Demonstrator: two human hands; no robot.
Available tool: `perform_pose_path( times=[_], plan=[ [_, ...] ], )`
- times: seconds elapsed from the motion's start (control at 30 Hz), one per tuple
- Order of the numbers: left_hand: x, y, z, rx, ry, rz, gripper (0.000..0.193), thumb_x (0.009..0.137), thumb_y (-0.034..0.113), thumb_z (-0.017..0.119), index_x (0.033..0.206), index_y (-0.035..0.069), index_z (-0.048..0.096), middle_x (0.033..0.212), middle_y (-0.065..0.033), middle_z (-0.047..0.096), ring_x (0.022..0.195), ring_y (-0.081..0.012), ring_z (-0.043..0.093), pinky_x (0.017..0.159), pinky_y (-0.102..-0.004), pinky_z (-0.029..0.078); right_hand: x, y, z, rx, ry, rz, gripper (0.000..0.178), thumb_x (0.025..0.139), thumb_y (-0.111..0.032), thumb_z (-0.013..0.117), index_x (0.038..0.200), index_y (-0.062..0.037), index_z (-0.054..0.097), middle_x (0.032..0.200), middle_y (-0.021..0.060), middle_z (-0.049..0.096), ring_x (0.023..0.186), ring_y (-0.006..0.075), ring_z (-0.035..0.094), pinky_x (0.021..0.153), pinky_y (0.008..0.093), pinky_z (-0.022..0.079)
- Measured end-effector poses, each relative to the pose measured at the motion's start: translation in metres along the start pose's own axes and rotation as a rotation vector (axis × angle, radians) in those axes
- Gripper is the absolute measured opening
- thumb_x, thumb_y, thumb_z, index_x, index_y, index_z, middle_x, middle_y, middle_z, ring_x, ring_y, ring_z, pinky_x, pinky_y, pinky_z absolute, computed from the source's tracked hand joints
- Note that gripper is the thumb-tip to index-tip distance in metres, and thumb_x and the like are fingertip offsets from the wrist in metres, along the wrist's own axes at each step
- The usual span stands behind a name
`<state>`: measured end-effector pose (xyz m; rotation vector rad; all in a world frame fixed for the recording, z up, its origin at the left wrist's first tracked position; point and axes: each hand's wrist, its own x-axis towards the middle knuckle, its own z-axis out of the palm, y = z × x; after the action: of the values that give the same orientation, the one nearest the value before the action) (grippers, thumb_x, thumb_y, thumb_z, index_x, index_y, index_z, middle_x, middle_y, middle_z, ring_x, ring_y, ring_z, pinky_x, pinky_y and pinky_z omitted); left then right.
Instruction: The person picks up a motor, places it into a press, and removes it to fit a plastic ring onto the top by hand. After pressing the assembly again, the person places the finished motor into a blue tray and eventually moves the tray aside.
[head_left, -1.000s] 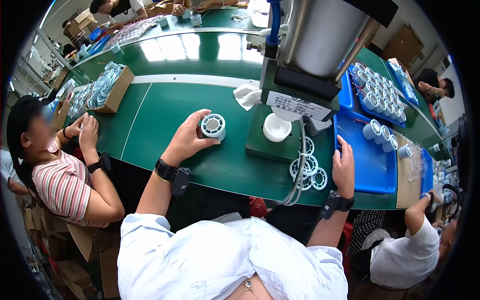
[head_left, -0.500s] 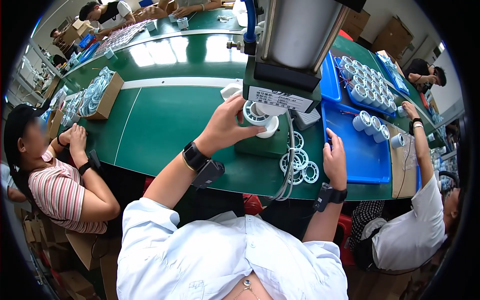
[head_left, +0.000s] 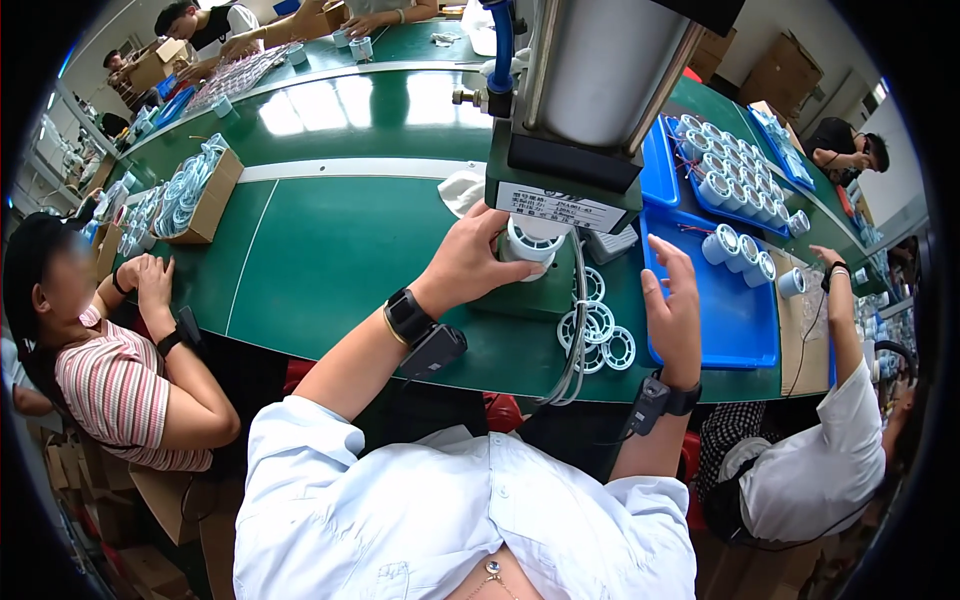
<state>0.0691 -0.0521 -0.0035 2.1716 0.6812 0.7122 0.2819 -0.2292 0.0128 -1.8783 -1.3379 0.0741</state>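
Note:
My left hand (head_left: pixel 468 264) curls its thumb and fingers round a white cylindrical plastic housing (head_left: pixel 535 246) with a slotted ring top. The housing sits upright under the head of a pneumatic press (head_left: pixel 565 165), and the press partly hides its upper side. My right hand (head_left: pixel 676 318) holds nothing; its fingers are raised and apart beside the left edge of a blue tray (head_left: pixel 716 345). Between my hands, several loose pale slotted rings (head_left: pixel 619 348) lie on the green table by the press base (head_left: pixel 500 298).
Grey cables (head_left: pixel 578 350) hang down the press front to the table edge. Several white housings (head_left: pixel 721 244) stand in the blue tray, more in a tray behind. A cardboard box of coiled wires (head_left: pixel 205 190) stands at left. Co-workers sit on both sides; one's hand (head_left: pixel 828 258) reaches in at right.
The housing in my left hand has gone from tilted to upright beneath the press head. My right hand has lifted and turned, fingers spreading. The right co-worker's hand has drawn away from a housing.

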Motion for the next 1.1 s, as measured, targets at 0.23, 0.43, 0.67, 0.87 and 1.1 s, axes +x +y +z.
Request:
perform_pose_path(
  times=[0.23,0.43,0.67,0.87,1.1],
  plan=[
    [-0.003,-0.017,-0.004,0.185,-0.028,0.043,0.063,0.070,0.040,0.082,0.118,0.004,0.062,0.122,-0.0154,0.057,0.121,-0.0304,0.048,0.101,-0.0404,0.038,0.023,0.016,0.036,-0.198,-0.203,-0.172,0.039,0.091,-0.014,0.057,0.129,-0.0023,0.055,0.128,0.0193,0.056,0.120,0.0336,0.052,0.101,0.0396,0.042],
    [-0.011,-0.091,-0.056,0.109,0.061,0.056,0.058,0.080,0.039,0.074,0.126,0.008,0.057,0.135,-0.0146,0.050,0.128,-0.0334,0.041,0.106,-0.0432,0.033,0.025,0.028,0.052,-0.381,-0.205,-0.275,0.038,0.088,-0.012,0.059,0.124,-0.0012,0.057,0.123,0.0192,0.060,0.114,0.0353,0.054,0.097,0.0441,0.043],
    [-0.029,-0.106,-0.062,0.516,0.029,-0.013,0.038,0.087,0.025,0.066,0.121,0.008,0.061,0.122,-0.0114,0.058,0.120,-0.0310,0.048,0.104,-0.0423,0.037,0.035,0.015,0.047,-0.407,-0.172,-0.361,0.031,0.087,-0.014,0.063,0.114,0.0004,0.063,0.111,0.0169,0.066,0.107,0.0328,0.058,0.090,0.0407,0.046],
    [-0.028,-0.107,-0.085,0.492,0.091,0.205,0.031,0.087,0.025,0.066,0.114,0.010,0.065,0.115,-0.0109,0.063,0.118,-0.0311,0.051,0.102,-0.0427,0.039,0.049,-0.057,0.058,0.133,-0.380,-0.197,0.042,0.079,-0.025,0.077,0.106,0.0041,0.064,0.100,0.0194,0.069,0.089,0.0305,0.066,0.080,0.0358,0.050],
    [-0.078,-0.170,-0.197,1.150,0.368,-0.510,0.046,0.091,0.036,0.058,0.131,0.012,0.054,0.137,-0.0111,0.050,0.132,-0.0333,0.040,0.107,-0.0465,0.033,0.059,-0.022,0.054,0.365,-0.149,-0.120,0.056,0.076,-0.027,0.079,0.121,-0.0021,0.056,0.108,0.0153,0.065,0.099,0.0277,0.063,0.088,0.0353,0.049]
  ],
)
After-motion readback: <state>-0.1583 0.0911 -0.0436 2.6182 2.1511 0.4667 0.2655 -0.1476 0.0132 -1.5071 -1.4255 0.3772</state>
